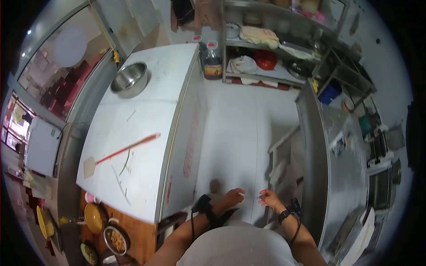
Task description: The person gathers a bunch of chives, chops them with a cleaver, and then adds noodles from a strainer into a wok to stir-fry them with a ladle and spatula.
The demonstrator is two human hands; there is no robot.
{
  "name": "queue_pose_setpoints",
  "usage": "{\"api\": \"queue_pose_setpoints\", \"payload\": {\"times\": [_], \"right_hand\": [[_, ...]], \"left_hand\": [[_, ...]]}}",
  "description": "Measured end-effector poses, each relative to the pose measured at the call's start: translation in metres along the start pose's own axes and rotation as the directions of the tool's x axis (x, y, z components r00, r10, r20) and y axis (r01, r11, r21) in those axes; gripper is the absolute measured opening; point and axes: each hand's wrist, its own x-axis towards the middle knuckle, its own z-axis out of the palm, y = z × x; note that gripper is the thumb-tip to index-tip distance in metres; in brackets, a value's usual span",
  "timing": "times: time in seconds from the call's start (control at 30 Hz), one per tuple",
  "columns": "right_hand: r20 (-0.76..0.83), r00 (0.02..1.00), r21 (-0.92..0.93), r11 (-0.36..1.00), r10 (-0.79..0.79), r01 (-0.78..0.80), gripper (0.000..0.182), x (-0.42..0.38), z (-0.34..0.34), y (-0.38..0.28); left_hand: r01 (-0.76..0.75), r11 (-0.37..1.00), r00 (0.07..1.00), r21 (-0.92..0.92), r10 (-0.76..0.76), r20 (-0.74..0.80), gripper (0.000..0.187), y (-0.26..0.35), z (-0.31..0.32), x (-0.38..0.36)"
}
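Note:
My left hand hangs in front of my body above the pale floor, its fingers loosely curled and nothing visible in it. Close by on the right, my right hand is also bare, with the fingers bent and a little apart. A gap separates the two hands, and neither touches a surface. To the left stands a white-topped chest. On it lie a fly swatter with a red handle and a thin green strip. A steel bowl sits toward its far end.
Large bottles stand beside a metal shelf holding a red bowl and bags. A steel counter runs along the right. Several food dishes, including a pan, sit on a wooden table at lower left.

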Motion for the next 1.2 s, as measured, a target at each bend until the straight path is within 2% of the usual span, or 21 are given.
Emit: {"api": "queue_pose_setpoints", "payload": {"times": [0.07, 0.17, 0.2, 0.27, 0.3, 0.33, 0.37, 0.4, 0.47, 0.5, 0.53, 0.57, 0.63, 0.67, 0.73, 0.8, 0.87, 0.97, 1.03, 1.1, 1.2], "right_hand": [[0.031, 1.000, -0.018, 1.000, 0.005, -0.004, 0.022, 0.040, -0.020, -0.050], [0.021, 1.000, -0.035, 0.999, 0.015, -0.014, 0.023, 0.103, -0.052, -0.106], [0.017, 1.000, -0.043, 0.999, -0.003, 0.004, 0.023, 0.131, -0.062, -0.117], [0.241, 0.966, 0.321, 0.933, 0.088, -0.165, 0.024, 0.186, -0.096, -0.132], [0.238, 0.965, 0.293, 0.940, 0.106, -0.176, 0.024, 0.190, -0.104, -0.175], [0.218, 0.976, 0.163, 0.985, 0.022, -0.059, 0.025, 0.190, -0.102, -0.210], [0.215, 0.974, 0.041, 0.997, -0.074, 0.067, 0.026, 0.192, -0.096, -0.244], [0.134, 0.988, -0.039, 0.996, -0.074, 0.080, 0.028, 0.210, -0.098, -0.270], [0.096, 0.991, 0.053, 0.994, -0.097, 0.092, 0.027, 0.234, -0.111, -0.327], [0.049, 0.994, 0.133, 0.986, -0.103, 0.096, 0.026, 0.250, -0.119, -0.352], [0.060, 0.994, 0.126, 0.988, -0.095, 0.086, 0.026, 0.276, -0.131, -0.366], [0.079, 0.993, 0.112, 0.991, -0.083, 0.073, 0.026, 0.295, -0.137, -0.393], [0.159, 0.983, 0.030, 0.995, -0.096, 0.092, 0.026, 0.344, -0.160, -0.458], [0.280, 0.955, 0.076, 0.994, -0.095, 0.076, 0.028, 0.367, -0.168, -0.478], [0.267, 0.961, -0.057, 0.994, -0.074, 0.092, 0.027, 0.432, -0.169, -0.559], [0.294, 0.943, -0.261, 0.936, -0.157, 0.237, 0.025, 0.466, -0.152, -0.640], [0.398, 0.891, -0.224, 0.918, -0.220, 0.327, 0.024, 0.486, -0.125, -0.712], [0.580, 0.801, -0.249, 0.902, -0.152, 0.352, 0.023, 0.519, -0.075, -0.798], [0.633, 0.758, -0.245, 0.889, -0.156, 0.387, 0.023, 0.549, -0.043, -0.839], [0.687, 0.707, -0.240, 0.865, -0.170, 0.441, 0.023, 0.577, -0.013, -0.879], [0.698, 0.708, -0.317, 0.842, -0.106, 0.437, 0.025, 0.606, 0.022, -0.932]], "left_hand": [[-0.035, 0.998, 0.999, -0.060, 0.034, -0.006, 0.032, 0.020, -0.034, 0.054], [-0.097, 0.995, 0.994, -0.005, 0.096, -0.057, 0.032, 0.058, -0.086, 0.145], [-0.159, 0.985, 0.986, -0.075, 0.154, -0.064, 0.030, 0.080, -0.104, 0.180], [-0.232, 0.956, 0.971, -0.178, 0.218, -0.094, 0.029, 0.121, -0.135, 0.240], [-0.291, 0.956, 0.945, -0.036, 0.282, -0.166, 0.027, 0.142, -0.150, 0.269], [-0.318, 0.941, 0.917, 0.118, 0.337, -0.215, 0.025, 0.159, -0.161, 0.290], [-0.305, 0.945, 0.922, 0.114, 0.323, -0.214, 0.025, 0.178, -0.171, 0.306], [-0.243, 0.962, 0.946, 0.126, 0.264, -0.187, 0.023, 0.202, -0.184, 0.323], [-0.183, 0.971, 0.962, 0.152, 0.208, -0.174, 0.021, 0.235, -0.215, 0.372], [-0.265, 0.947, 0.934, 0.180, 0.299, -0.197, 0.022, 0.235, -0.230, 0.402], [-0.336, 0.920, 0.899, 0.202, 0.377, -0.222, 0.024, 0.231, -0.241, 0.429], [-0.322, 0.927, 0.899, 0.193, 0.363, -0.243, 0.024, 0.259, -0.259, 0.439], [-0.125, 0.933, 0.882, 0.338, 0.261, -0.393, 0.030, 0.318, -0.309, 0.464], [-0.105, 0.940, 0.871, 0.324, 0.244, -0.426, 0.030, 0.329, -0.328, 0.474], [-0.180, 0.940, 0.749, 0.290, 0.322, -0.579, 0.035, 0.349, -0.364, 0.488], [-0.134, 0.941, 0.711, 0.312, 0.310, -0.631, 0.036, 0.378, -0.393, 0.490], [-0.115, 0.938, 0.662, 0.327, 0.317, -0.679, 0.037, 0.417, -0.420, 0.490], [-0.191, 0.968, 0.576, 0.160, 0.243, -0.780, 0.038, 0.454, -0.470, 0.491], [-0.131, 0.933, 0.336, 0.336, 0.360, -0.870, 0.039, 0.454, -0.506, 0.496], [-0.060, 0.944, 0.245, 0.325, 0.329, -0.912, 0.039, 0.460, -0.541, 0.492], [0.051, 0.964, 0.100, 0.260, 0.254, -0.962, 0.039, 0.464, -0.586, 0.478]]}}
